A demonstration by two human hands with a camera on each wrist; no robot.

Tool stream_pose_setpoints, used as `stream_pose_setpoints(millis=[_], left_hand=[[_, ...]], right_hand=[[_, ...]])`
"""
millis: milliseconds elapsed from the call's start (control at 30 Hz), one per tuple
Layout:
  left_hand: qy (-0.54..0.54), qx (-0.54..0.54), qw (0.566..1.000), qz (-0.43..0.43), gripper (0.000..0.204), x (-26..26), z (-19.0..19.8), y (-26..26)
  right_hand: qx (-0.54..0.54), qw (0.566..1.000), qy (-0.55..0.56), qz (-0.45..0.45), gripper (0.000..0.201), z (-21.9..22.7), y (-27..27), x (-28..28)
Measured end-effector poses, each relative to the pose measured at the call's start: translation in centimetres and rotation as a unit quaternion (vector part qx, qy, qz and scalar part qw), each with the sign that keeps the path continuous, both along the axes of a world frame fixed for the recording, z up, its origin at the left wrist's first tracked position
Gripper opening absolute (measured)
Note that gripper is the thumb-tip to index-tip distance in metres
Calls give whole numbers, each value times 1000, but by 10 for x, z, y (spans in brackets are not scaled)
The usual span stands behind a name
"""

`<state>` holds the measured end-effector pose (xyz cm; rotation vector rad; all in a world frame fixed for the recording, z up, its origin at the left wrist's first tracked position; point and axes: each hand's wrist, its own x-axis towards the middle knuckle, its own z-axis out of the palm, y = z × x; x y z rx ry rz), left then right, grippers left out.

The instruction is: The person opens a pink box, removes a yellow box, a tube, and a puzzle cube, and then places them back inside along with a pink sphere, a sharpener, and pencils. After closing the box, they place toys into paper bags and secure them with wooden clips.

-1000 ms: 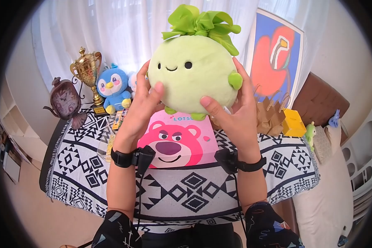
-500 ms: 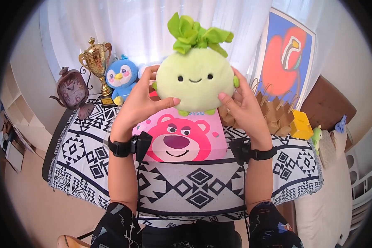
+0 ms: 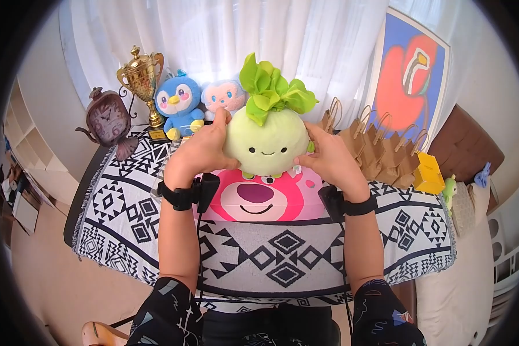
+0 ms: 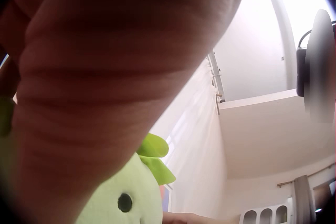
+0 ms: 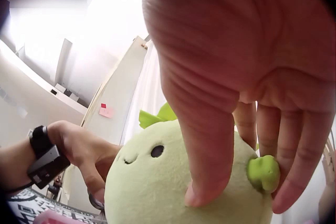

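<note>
Grip: both hands on it. L hand [image 3: 200, 149] & R hand [image 3: 335, 158] hold opp. sides, thumbs to the front, fingers spread wide round the sides; R thumb presses the soft body.
Green plush [image 3: 265, 138]: between the hands, approx. upright, face to camera, leaves up; over the pink box [image 3: 259, 210]. Feet v. near the lid; can't tell if touching.
Change: plush lower in head view vs. 0.5 s ago, hands down w/ it; hides more of the bear print, while the pale blue plush [image 3: 223, 97] behind L hand shows more. Looks like a controlled 2-hand lowering, i.e. weight prob. still on the hands.
Pink box: closed on the cloth-covered desk [image 3: 225, 285]; contents n/a to view.
Paper bags [image 3: 380, 158]: grouped R side, handles up; insides can't be seen.
Yellow box [image 3: 428, 173]: beside bags, contents unclear.
</note>
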<state>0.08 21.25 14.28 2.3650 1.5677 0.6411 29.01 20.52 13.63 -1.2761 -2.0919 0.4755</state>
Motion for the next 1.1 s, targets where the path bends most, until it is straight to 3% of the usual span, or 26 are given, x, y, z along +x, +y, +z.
stream_pose_setpoints(millis=[133, 200, 267, 400, 667, 933, 1100], left_hand=[[-32, 16, 999, -12, 98, -4, -5, 2], [-61, 36, 997, -25, 103, 0, -4, 3], [-65, 1, 997, -46, 109, 6, 1, 2], [-83, 19, 995, -52, 106, 9, -5, 6], [-70, 5, 997, -44, 122, 12, -6, 5], [-57, 2, 998, -35, 118, 13, -6, 6], [-49, -7, 998, -27, 116, 12, -5, 6]], right_hand=[[-42, 998, 37, 14, 79, 0, -2, -1], [60, 996, 61, 35, 83, -12, 8, 3], [42, 996, 67, 26, 84, -12, 9, 3], [29, 995, 90, 32, 85, -14, 10, 3], [52, 997, 43, 35, 85, -13, 9, 4], [19, 1000, 3, 16, 92, -8, 7, 0], [54, 998, -3, 21, 93, -12, 9, 1]])
